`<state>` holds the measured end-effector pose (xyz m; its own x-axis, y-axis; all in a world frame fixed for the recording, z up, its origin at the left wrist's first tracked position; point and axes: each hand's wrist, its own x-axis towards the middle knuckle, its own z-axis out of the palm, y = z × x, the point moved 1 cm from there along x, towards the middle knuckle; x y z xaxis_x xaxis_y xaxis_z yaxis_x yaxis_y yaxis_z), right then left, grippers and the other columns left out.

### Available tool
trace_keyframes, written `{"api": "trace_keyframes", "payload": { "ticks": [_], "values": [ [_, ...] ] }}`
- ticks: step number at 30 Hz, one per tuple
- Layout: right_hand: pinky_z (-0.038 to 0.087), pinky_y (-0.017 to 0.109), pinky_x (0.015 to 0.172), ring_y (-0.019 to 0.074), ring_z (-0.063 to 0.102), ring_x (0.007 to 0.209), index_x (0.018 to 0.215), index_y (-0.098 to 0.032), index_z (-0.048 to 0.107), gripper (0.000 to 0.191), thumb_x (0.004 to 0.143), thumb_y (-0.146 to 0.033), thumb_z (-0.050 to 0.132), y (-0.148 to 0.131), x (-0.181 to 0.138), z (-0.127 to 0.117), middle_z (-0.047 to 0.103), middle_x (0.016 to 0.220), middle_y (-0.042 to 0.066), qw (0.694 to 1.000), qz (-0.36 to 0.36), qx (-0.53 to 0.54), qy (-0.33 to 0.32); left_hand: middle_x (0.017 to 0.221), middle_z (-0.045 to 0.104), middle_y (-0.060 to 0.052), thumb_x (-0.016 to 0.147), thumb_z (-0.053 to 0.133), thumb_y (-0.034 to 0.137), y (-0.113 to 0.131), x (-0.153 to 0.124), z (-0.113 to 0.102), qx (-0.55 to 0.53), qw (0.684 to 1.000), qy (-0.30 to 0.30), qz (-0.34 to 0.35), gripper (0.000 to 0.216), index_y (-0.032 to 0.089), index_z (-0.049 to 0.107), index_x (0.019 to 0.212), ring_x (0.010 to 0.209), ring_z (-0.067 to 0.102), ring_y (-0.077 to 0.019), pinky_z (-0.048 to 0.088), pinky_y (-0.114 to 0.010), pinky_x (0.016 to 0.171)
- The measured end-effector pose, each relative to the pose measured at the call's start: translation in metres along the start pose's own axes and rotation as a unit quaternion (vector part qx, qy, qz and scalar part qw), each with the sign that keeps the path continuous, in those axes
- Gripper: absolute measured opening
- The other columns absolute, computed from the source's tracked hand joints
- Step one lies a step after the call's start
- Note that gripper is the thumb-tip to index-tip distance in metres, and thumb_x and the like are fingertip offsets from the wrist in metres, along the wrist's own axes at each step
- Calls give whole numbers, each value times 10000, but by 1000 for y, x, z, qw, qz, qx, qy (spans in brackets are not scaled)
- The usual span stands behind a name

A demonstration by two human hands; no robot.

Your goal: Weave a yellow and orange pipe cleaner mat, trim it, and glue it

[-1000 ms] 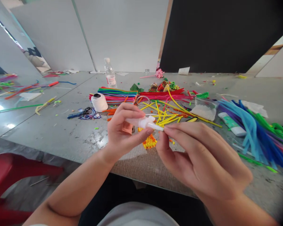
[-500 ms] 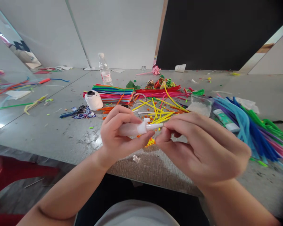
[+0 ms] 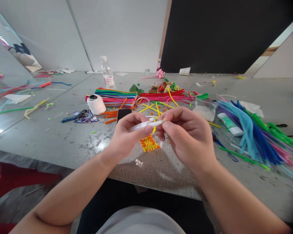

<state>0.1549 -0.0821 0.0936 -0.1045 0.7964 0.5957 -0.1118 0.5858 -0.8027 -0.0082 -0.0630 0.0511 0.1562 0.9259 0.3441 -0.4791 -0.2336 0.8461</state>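
My left hand (image 3: 128, 138) is wrapped round a small translucent white glue bottle (image 3: 143, 125), held sideways above the table with its nozzle pointing right. At the nozzle tip my right hand (image 3: 185, 136) pinches with thumb and fingers; what it grips there is hidden. Just below both hands a small woven square of yellow and orange pipe cleaners (image 3: 149, 143) lies on a beige mat (image 3: 158, 169). A tiny white scrap (image 3: 139, 162) sits on the mat nearer to me.
A black phone (image 3: 123, 113), a white tape roll (image 3: 96, 104), a water bottle (image 3: 107, 76), stacked coloured pipe cleaners (image 3: 117, 95), loose yellow ones (image 3: 161, 107), a blue and green bundle (image 3: 254, 130), a tube (image 3: 229, 124) and pliers (image 3: 73, 116) lie on the grey table.
Both hands moved away from me and up with the bottle. The woven square and the phone, hidden behind the hands before, now show. The white scrap appeared on the mat half a second ago.
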Motion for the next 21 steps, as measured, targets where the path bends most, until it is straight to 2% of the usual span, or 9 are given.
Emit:
{"api": "trace_keyframes", "payload": {
  "ticks": [5, 10, 14, 17, 21],
  "values": [
    [619, 290, 593, 173, 733, 677, 880, -191, 707, 60, 906, -173, 656, -1, 3, -8, 751, 772, 32, 999, 23, 7, -29, 762, 717, 18, 708, 985, 399, 1, 6, 1, -29, 999, 0, -36, 371, 196, 695, 820, 699, 654, -109, 515, -252, 686],
    [649, 282, 633, 177, 772, 709, 898, -197, 761, 81, 850, -134, 748, -10, 0, -10, 799, 838, 27, 990, -47, -134, -11, 771, 720, 18, 680, 1002, 363, 2, 6, 3, -24, 1000, 3, -19, 361, 191, 710, 804, 694, 653, -99, 539, -238, 685],
    [657, 296, 645, 185, 778, 695, 895, -222, 790, 101, 865, -135, 749, -9, -2, -10, 817, 824, 18, 970, -93, -222, 18, 718, 682, 30, 665, 1009, 345, 2, 5, 3, 16, 999, 33, -3, 361, 191, 708, 792, 665, 620, -96, 501, -219, 621],
    [642, 283, 643, 186, 788, 719, 920, -231, 810, 126, 908, -147, 718, -7, -1, -11, 825, 832, 15, 972, -78, -222, 0, 705, 666, 33, 674, 1004, 336, 1, 4, 2, 37, 998, 56, 7, 356, 192, 702, 799, 664, 594, -91, 457, -210, 602],
    [620, 263, 645, 169, 781, 724, 933, -225, 797, 138, 933, -145, 685, -8, 1, -13, 820, 835, 12, 975, -65, -213, -18, 706, 649, 31, 691, 993, 367, 1, 4, 0, 42, 998, 54, -1, 363, 189, 693, 792, 664, 566, -89, 434, -217, 612]
  ]
}}
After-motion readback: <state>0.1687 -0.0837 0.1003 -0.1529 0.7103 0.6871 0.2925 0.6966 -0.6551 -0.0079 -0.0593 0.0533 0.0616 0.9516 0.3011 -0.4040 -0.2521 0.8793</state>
